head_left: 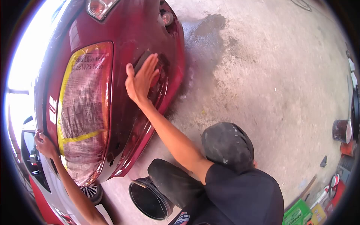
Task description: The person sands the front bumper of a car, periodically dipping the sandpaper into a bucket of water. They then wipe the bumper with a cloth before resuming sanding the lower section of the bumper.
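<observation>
A dark red car bumper (127, 112) runs along the left side, its surface shiny. My right hand (142, 77) lies with fingers stretched over the bumper's corner, thumb spread apart, beside a dark patch (144, 58) on the paint. Farther back, a panel covered with newspaper (84, 101) is edged with yellow tape (88, 136). At the far left my left hand (47, 145) rests on the car's edge beyond that paper, fingers loosely bent and no object in them. My dark-trousered knees show below my right arm.
A black bucket (148, 200) stands on the concrete floor (270, 97) by my left knee. Behind the bumper are a wheel (91, 192) and a silver car (56, 198). A dark can (340, 130), a green box (298, 213) and assorted items line the right edge. A damp stain (210, 28) marks the floor.
</observation>
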The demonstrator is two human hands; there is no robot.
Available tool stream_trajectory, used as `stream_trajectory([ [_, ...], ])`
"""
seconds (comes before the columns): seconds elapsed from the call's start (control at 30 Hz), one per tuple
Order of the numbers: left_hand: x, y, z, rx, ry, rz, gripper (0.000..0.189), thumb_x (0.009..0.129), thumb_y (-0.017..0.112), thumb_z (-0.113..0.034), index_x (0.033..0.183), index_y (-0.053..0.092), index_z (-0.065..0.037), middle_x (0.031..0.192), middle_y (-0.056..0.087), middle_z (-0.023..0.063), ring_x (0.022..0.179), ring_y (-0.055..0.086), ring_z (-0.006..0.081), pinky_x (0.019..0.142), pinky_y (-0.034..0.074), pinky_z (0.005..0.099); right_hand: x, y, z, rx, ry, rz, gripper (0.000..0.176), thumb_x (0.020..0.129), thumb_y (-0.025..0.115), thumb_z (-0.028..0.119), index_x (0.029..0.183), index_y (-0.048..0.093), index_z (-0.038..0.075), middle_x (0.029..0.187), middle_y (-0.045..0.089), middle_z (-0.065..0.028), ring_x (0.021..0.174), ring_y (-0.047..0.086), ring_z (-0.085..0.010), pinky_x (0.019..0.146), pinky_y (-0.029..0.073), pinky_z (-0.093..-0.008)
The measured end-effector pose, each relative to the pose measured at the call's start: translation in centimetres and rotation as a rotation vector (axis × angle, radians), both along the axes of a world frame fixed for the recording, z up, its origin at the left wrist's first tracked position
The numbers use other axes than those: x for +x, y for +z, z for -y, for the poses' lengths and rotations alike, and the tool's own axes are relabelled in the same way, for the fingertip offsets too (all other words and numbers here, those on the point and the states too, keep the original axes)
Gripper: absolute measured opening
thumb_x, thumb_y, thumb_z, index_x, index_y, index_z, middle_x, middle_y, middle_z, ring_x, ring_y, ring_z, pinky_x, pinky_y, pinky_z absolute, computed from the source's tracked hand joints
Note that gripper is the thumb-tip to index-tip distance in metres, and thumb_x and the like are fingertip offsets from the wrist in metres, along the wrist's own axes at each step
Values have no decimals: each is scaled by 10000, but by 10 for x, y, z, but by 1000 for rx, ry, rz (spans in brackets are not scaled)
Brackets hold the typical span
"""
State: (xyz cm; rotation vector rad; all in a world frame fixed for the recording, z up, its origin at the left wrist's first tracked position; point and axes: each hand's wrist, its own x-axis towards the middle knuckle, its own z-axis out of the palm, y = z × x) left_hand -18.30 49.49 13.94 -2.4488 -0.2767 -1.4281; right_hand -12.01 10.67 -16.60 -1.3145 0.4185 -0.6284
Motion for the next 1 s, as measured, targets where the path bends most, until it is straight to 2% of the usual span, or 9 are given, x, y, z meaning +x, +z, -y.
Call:
stream_trajectory([
  [0.23, -1, 0, -2, 63, 70, 20, 328, 990, 549, -347, 1183, 771, -203, 1206, 772, 89, 1076, 719, 344, 958, 530, 473, -108, -43, -89, -421, 174, 274, 1374, 852, 508, 888, 1643, -75, -73, 1701, -69, -375, 1593, -57, -529, 1247, -21, -696],
  [0.33, 1, -1, 0, 47, 95, 18, 338, 989, 555, -358, 1190, 775, -199, 1178, 781, 96, 1072, 733, 342, 944, 542, 470, -55, -22, -33, -217, 18, 250, 1345, 880, 555, 822, 1636, -89, -85, 1698, -65, -382, 1595, -56, -524, 1267, -9, -656],
  [0.4, 1, 3, -5, 35, 96, 7, 345, 988, 560, -371, 1194, 778, -201, 1156, 788, 99, 1066, 741, 340, 935, 549, 469, -1, -13, 12, -172, -15, 155, 1269, 911, 660, 645, 1624, -65, -114, 1686, -66, -401, 1588, -25, -541, 1295, 34, -600],
  [0.53, 3, 2, -8, 63, 115, 41, 354, 981, 572, -412, 1202, 780, -228, 1149, 792, 83, 1070, 743, 334, 940, 551, 466, -54, -1, -22, -255, -22, 291, 1349, 859, 719, 654, 1604, -75, -142, 1664, -61, -438, 1566, -18, -591, 1282, 67, -637],
  [0.63, 0, 2, -4, 53, 102, 30, 355, 981, 568, -404, 1208, 781, -234, 1171, 788, 78, 1085, 741, 324, 947, 551, 464, -106, 9, -67, -192, 152, 276, 1348, 890, 663, 700, 1601, -110, -145, 1678, -88, -413, 1578, -61, -563, 1250, 24, -697],
  [0.73, 4, 6, -19, 37, 76, 23, 352, 984, 561, -416, 1206, 781, -253, 1174, 787, 65, 1085, 734, 328, 959, 541, 468, -43, 14, -31, -172, -9, 62, 1274, 951, 613, 669, 1599, -121, -147, 1700, -78, -375, 1601, -79, -499, 1260, -22, -664],
  [0.8, 7, 6, -26, 32, 83, 17, 351, 986, 556, -433, 1201, 782, -272, 1149, 791, 63, 1062, 734, 341, 958, 535, 478, 25, 11, 20, 138, 26, -76, 1174, 987, 585, 600, 1608, -66, -153, 1716, -50, -348, 1613, -68, -467, 1267, -46, -642],
  [0.9, 4, 5, -13, 28, 159, 8, 366, 993, 559, -449, 1212, 777, -252, 1168, 786, 100, 1083, 733, 357, 966, 536, 505, 8, -3, 10, -119, -9, 1, 1115, 1007, 573, 543, 1612, -58, -150, 1722, -39, -339, 1620, -55, -447, 1271, -40, -635],
  [1.0, 4, 4, -17, 35, 110, 11, 361, 992, 556, -443, 1200, 781, -251, 1160, 786, 102, 1088, 729, 353, 974, 532, 488, -84, -28, -81, -155, 45, 215, 1240, 944, 555, 704, 1628, -80, -112, 1697, -62, -384, 1595, -65, -524, 1259, -26, -658],
])
